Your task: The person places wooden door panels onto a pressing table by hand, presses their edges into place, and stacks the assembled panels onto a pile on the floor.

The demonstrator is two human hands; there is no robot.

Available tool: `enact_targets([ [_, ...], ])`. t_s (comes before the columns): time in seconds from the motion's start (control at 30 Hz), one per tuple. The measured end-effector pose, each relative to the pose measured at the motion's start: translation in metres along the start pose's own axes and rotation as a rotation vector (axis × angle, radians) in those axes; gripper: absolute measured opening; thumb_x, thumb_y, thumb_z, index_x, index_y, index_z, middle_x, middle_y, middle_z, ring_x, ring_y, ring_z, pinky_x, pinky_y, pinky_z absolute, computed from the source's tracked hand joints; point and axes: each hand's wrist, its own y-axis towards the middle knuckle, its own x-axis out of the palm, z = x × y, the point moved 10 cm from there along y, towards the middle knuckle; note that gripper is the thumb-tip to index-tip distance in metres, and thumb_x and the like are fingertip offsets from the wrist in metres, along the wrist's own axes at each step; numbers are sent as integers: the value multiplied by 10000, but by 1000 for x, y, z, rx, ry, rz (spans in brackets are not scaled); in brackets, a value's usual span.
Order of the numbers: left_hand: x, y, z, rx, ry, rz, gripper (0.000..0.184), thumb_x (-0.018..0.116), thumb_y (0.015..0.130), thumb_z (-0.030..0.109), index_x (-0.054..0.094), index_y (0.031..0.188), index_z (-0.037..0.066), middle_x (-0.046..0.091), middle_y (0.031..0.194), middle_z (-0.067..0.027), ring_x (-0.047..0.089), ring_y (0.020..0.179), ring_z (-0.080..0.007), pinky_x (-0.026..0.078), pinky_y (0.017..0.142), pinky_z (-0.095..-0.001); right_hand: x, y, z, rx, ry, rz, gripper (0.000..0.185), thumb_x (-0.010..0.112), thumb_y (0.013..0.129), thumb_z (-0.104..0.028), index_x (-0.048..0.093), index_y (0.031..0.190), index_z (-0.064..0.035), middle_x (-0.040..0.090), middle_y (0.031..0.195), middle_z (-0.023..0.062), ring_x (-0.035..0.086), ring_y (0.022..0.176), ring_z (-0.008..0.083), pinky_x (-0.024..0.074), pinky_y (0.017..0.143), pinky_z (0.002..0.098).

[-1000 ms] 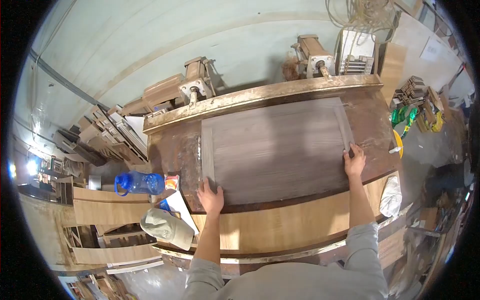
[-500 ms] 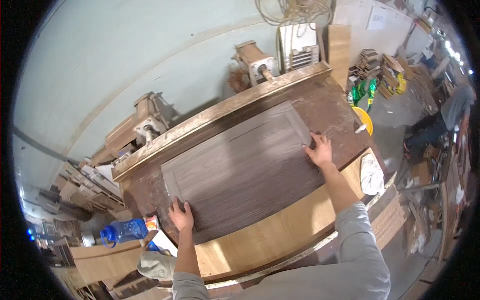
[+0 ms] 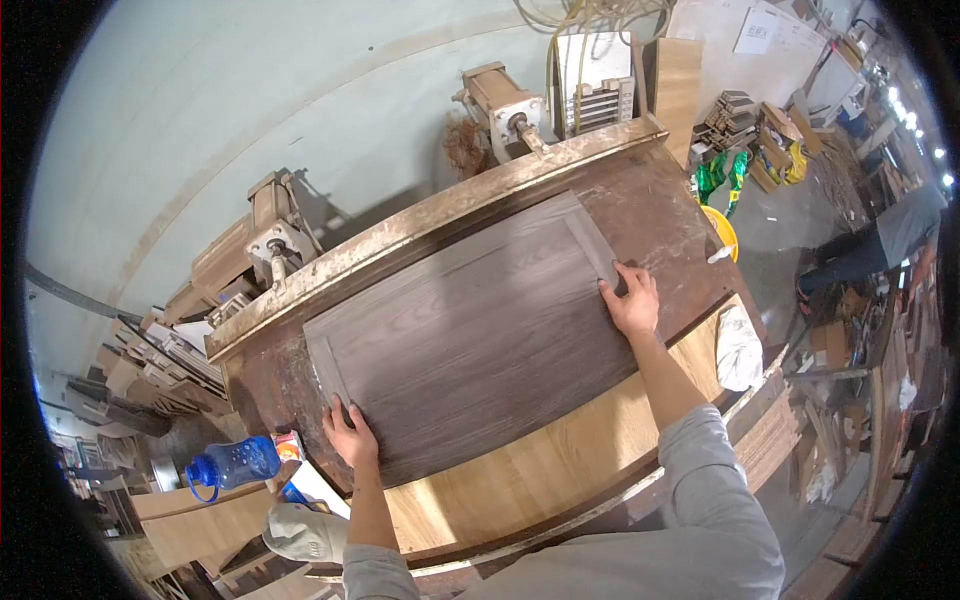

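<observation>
Framed grey-brown wood-grain panel (image 3: pixel 470 340) flat on the worktable (image 3: pixel 670 205), one hand at each end

We find the panel between the far metal rail (image 3: pixel 430 247) and the pale wood-grain board (image 3: pixel 540 468) along the near side. The left hand (image 3: pixel 350 433) touches the panel's left end toward the near corner, thumb parted from the fingers; the right hand (image 3: pixel 633 300) touches the right end, fingers spread and thumb toward the panel. We observe both hands loosely spread against the edges, not wrapped round them; we cannot tell how firmly they press. Beyond the rail we note two actuator cylinders (image 3: pixel 490 97); at right near, a white cloth (image 3: pixel 738 350); at left near, a blue water bottle (image 3: pixel 240 463) and a cap (image 3: pixel 303 533)
</observation>
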Motion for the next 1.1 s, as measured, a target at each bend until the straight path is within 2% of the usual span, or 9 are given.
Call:
enact_targets([
  [0.1,1,0,-2,-20,-36,-11,454,544,935,300,519,1345,108,432,1365,-274,420,1255,-433,340,1047,-489,0,-1,0,19,10,-4,435,717,775,-368,654,1152,-160,596,1088,73,546,1025,292,456,901,402],
  [0.7,3,-1,-6,-70,-30,-49,464,538,934,305,518,1348,97,417,1383,-268,411,1265,-428,341,1049,-478,0,-1,-5,23,-24,-55,439,704,787,-380,629,1171,-181,575,1137,57,522,1080,267,419,922,404],
  [0.8,4,0,-6,-109,-17,-61,464,548,925,302,525,1338,92,423,1382,-265,409,1267,-428,341,1054,-478,-1,0,-4,-3,-11,-44,436,706,784,-360,628,1159,-153,589,1122,79,530,1074,287,428,913,420],
  [0.9,8,-1,-15,-100,30,-39,469,563,912,310,536,1324,88,428,1383,-260,411,1267,-428,338,1061,-481,-4,1,-15,-47,-32,-23,438,697,782,-317,623,1151,-94,607,1114,145,540,1083,347,430,932,459],
  [1.1,-2,2,-18,-151,45,-17,466,576,894,324,552,1317,128,461,1360,-245,415,1264,-426,300,1095,-488,19,-1,-15,-46,-39,-131,479,681,800,-311,592,1221,-102,573,1208,168,499,1150,375,401,983,478],
])
